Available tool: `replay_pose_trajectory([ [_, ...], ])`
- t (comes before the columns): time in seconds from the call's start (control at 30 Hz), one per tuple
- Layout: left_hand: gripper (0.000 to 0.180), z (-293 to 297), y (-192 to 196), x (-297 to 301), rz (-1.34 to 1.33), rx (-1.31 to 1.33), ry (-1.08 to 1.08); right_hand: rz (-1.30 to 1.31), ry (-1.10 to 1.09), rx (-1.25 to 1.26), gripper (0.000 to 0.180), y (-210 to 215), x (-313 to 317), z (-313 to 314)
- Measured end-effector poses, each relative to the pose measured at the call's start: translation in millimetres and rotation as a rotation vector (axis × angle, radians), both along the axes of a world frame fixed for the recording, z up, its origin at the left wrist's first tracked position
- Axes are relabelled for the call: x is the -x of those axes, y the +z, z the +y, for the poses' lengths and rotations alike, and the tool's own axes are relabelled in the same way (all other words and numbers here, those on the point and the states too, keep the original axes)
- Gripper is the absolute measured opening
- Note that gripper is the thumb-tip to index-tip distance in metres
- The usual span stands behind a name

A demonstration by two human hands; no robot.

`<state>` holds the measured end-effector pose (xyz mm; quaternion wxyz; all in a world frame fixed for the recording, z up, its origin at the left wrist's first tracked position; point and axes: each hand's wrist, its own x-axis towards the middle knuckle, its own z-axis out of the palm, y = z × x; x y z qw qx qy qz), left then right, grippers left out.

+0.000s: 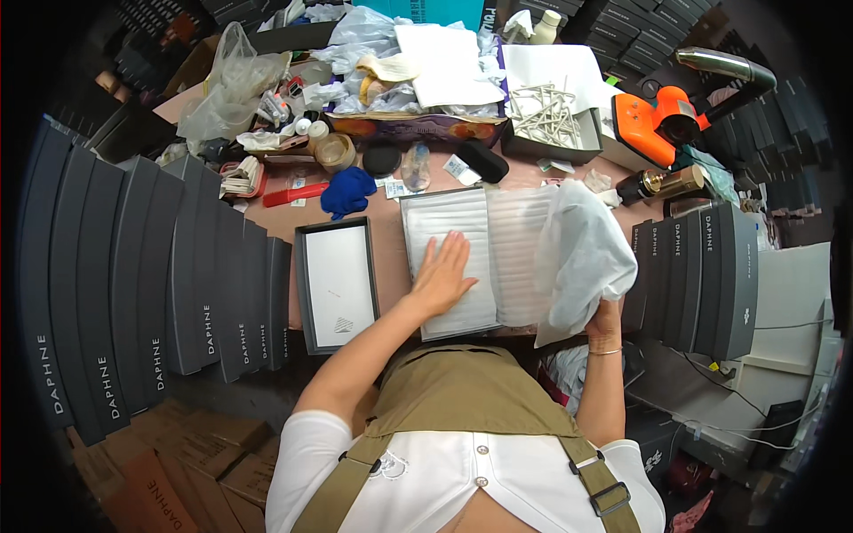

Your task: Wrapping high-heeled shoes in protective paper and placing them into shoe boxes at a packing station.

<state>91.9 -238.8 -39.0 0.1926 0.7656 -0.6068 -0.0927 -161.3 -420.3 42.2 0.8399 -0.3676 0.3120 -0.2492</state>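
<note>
My left hand (pixel 442 277) lies flat, fingers apart, on ribbed white wrapping (pixel 458 226) inside an open dark shoe box (pixel 402 240). More of this translucent ribbed wrapping (pixel 520 266) spreads over the box's right side. At the right, my right hand (pixel 607 322) grips a white translucent bag (pixel 586 253), held up beside the wrapping. Most of its fingers are hidden by the bag, and I cannot tell what is inside. A dark-rimmed box lid (pixel 375 298) with a white inside lies left of the shoe box.
Dark shoe boxes stand in rows at the left (pixel 142 266) and right (pixel 711 275). Behind are a blue cloth (pixel 348 192), a red strip (pixel 295 194), a tray of white sticks (pixel 546 120), an orange tool (pixel 641 133) and a paper-filled carton (pixel 409 130).
</note>
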Motion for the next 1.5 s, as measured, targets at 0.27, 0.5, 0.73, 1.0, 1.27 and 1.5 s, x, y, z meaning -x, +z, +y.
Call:
replay_pose_trajectory([
  [0.27, 0.065, -13.7, -88.5, 1.8, 0.148, -0.272, 0.005, 0.172, 0.457, -0.071, 0.053, -23.1, -131.3, 41.2],
  [0.5, 0.032, 11.9, -28.0, -2.6, 0.110, -0.295, -0.079, 0.691, 0.292, 1.432, 0.055, -92.7, -149.2, 95.2],
  [0.73, 0.025, 137.3, -11.5, -31.4, 0.280, 0.156, 0.674, 0.822, 1.318, 0.481, 0.031, -26.5, -18.1, 44.5],
  [1.0, 0.029, 174.3, 13.6, -35.2, 0.323, -0.028, 0.540, 0.427, 0.493, 1.560, 0.072, -45.8, -153.8, 76.7],
  [1.27, 0.027, 150.9, 106.8, 1.7, 1.692, 0.501, 0.318, 0.194, 0.340, 0.717, 0.056, -31.7, -140.7, 71.5],
  [1.5, 0.077, 95.6, 7.4, 18.9, 0.697, 0.133, 0.570, 0.592, 0.386, 0.666, 0.049, -86.2, -91.5, 31.4],
])
